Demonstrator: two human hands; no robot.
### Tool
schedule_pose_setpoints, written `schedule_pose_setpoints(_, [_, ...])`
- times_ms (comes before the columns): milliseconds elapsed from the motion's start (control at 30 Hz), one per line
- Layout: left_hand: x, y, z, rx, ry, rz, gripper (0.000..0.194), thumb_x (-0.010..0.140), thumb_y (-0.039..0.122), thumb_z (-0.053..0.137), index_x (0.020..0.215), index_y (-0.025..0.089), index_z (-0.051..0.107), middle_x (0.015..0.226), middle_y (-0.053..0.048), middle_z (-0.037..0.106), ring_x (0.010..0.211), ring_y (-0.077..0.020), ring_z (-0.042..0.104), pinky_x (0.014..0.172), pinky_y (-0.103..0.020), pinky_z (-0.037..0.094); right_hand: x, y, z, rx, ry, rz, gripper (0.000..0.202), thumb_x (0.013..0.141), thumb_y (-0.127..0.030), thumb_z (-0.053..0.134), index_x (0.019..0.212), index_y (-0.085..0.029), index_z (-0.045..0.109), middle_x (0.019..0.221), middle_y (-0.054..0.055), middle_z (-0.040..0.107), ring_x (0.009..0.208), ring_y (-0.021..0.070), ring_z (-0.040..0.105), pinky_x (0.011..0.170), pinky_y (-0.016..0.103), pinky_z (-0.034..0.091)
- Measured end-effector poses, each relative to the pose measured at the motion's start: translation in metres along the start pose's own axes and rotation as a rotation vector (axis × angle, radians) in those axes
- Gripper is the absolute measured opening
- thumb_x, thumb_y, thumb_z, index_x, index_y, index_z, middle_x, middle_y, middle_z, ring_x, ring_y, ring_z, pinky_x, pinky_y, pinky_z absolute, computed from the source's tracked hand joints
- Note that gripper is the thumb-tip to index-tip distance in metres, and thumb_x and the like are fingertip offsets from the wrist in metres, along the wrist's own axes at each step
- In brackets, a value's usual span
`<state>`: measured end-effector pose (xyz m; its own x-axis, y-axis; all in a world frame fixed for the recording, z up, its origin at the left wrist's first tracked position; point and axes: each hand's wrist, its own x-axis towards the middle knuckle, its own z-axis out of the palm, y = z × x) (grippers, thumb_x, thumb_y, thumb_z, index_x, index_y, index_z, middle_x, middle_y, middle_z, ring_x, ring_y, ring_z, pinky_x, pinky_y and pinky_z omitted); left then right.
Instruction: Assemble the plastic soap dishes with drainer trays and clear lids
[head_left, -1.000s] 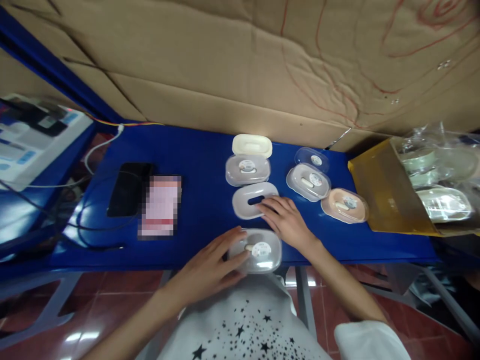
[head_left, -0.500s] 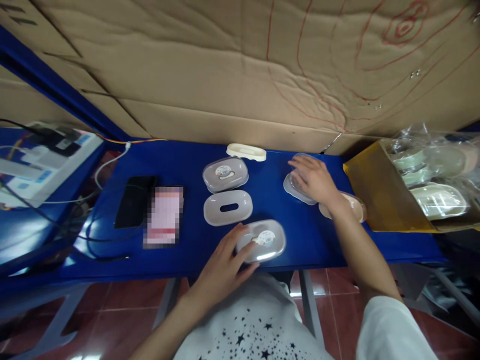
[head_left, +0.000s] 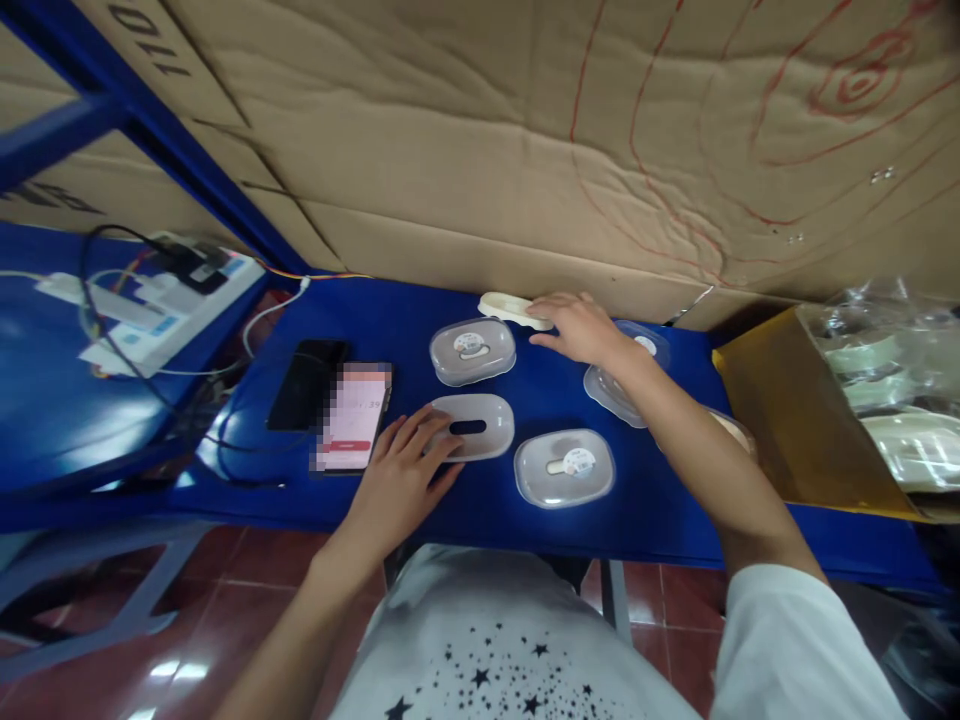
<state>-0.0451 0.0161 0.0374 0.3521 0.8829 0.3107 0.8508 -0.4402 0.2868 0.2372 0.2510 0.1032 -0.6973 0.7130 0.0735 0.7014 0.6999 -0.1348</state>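
My hands had just changed their places. My left hand point(head_left: 401, 470) had come to the grey slotted tray point(head_left: 491, 440), and my right hand point(head_left: 581, 325) had gone to the cream oval dish point(head_left: 506, 308), close to the far edge of the blue surface point(head_left: 652, 510). In this way, the front lidded box point(head_left: 564, 485), nearer to the near edge, was left without a hand on it.

The fingers of my left hand were spread and touched the left end of the tray, not clamped around it. On my right hand, the fingers reached the right end of the dish, with the thumb apart from them; I cannot tell how firmly they touched.

The tray was between the front box and the rear lidded box point(head_left: 474, 355). It was lying flat, pale and smooth, with rounded ends and a long opening through which the blue was showing. The dish was narrower, with a wavy lower edge. Both lidded boxes had transparent lids, and a round label was visible on each.
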Motion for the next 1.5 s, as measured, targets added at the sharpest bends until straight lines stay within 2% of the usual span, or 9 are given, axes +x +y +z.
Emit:
schedule_pose_setpoints(133, [-0.018,0.011,-0.003,-0.022,-0.006,-0.026,0.018,0.103,0.025,0.068,0.121,0.025,0.072,0.143,-0.013,0.070,0.145,-0.0401,0.058,0.109,-0.062,0.058,0.000,-0.020,0.007,-0.045,0.033,0.091,0.028,0.107,-0.024,0.056,0.125,-0.014,0.075,0.125,0.018,0.078,0.119,0.0333,0.069,0.103,0.047,0.047])
schedule_pose_setpoints(267, [-0.028,0.007,-0.011,-0.136,0.050,-0.057,0.022,0.104,0.023,0.068,0.126,0.026,0.071,0.144,-0.010,0.070,0.144,-0.0354,0.061,0.113,-0.060,0.058,-0.085,-0.057,-0.006,0.093,0.317,0.089,0.026,0.109,-0.033,0.056,0.125,-0.022,0.074,0.113,0.010,0.079,0.104,0.0292,0.072,0.091,0.044,0.053])
schedule_pose_setpoints(400, [-0.024,-0.002,-0.023,-0.298,0.240,-0.243,0.023,0.106,0.024,0.068,0.128,0.025,0.069,0.132,-0.007,0.074,0.129,-0.0255,0.072,0.114,-0.048,0.060,-0.182,-0.139,0.002,0.161,0.470,-0.098,0.030,0.106,-0.021,0.062,0.133,-0.028,0.072,0.103,0.003,0.081,0.099,0.0223,0.072,0.086,0.040,0.054])
schedule_pose_setpoints(567, [-0.013,-0.001,-0.030,-0.320,0.342,-0.293,0.020,0.103,0.021,0.073,0.123,0.023,0.071,0.130,-0.006,0.076,0.124,-0.0238,0.074,0.111,-0.043,0.060,-0.207,-0.203,0.049,0.097,0.513,-0.245,0.024,0.104,-0.009,0.060,0.108,-0.019,0.082,0.092,0.001,0.081,0.095,0.0179,0.070,0.084,0.037,0.051])
schedule_pose_setpoints(767, [-0.015,0.003,-0.034,-0.306,0.353,-0.234,0.026,0.101,0.017,0.075,0.125,0.023,0.072,0.131,-0.007,0.075,0.126,-0.0253,0.073,0.114,-0.046,0.058,-0.172,-0.193,0.078,-0.015,0.438,-0.288,0.020,0.103,-0.014,0.066,0.113,-0.022,0.080,0.106,0.001,0.082,0.104,0.0194,0.067,0.089,0.037,0.052])
schedule_pose_setpoints(1000, [-0.029,0.008,-0.009,-0.274,0.355,-0.205,0.031,0.100,0.014,0.075,0.129,0.022,0.069,0.133,-0.009,0.072,0.131,-0.0268,0.069,0.114,-0.048,0.058,-0.163,-0.163,0.066,-0.105,0.266,-0.157,0.034,0.109,-0.026,0.064,0.143,-0.029,0.065,0.149,0.004,0.069,0.138,0.0224,0.060,0.117,0.046,0.043])
schedule_pose_setpoints(1200, [-0.038,0.015,0.010,-0.265,0.311,-0.149,0.037,0.099,0.010,0.074,0.133,0.023,0.065,0.136,-0.011,0.069,0.135,-0.0292,0.066,0.115,-0.050,0.056,-0.211,-0.125,0.063,-0.176,0.416,0.242,0.031,0.102,-0.029,0.075,0.131,-0.027,0.066,0.113,0.010,0.074,0.108,0.0294,0.071,0.092,0.046,0.054])
schedule_pose_setpoints(1333, [-0.038,0.020,0.006,-0.202,0.277,-0.089,0.037,0.098,0.012,0.076,0.132,0.022,0.065,0.134,-0.012,0.070,0.130,-0.0307,0.067,0.109,-0.050,0.057,-0.195,-0.111,0.063,-0.088,0.408,0.234,0.031,0.104,-0.021,0.068,0.135,-0.026,0.065,0.117,0.012,0.074,0.111,0.0311,0.072,0.092,0.048,0.060])
schedule_pose_setpoints(1500, [-0.039,0.032,0.003,-0.101,0.248,-0.018,0.029,0.100,0.017,0.076,0.127,0.020,0.067,0.128,-0.013,0.073,0.121,-0.0288,0.070,0.102,-0.048,0.056,-0.161,-0.114,0.053,0.244,0.336,0.087,0.053,0.109,-0.024,0.058,0.160,-0.033,0.050,0.153,0.011,0.063,0.144,0.0312,0.061,0.118,0.057,0.055])
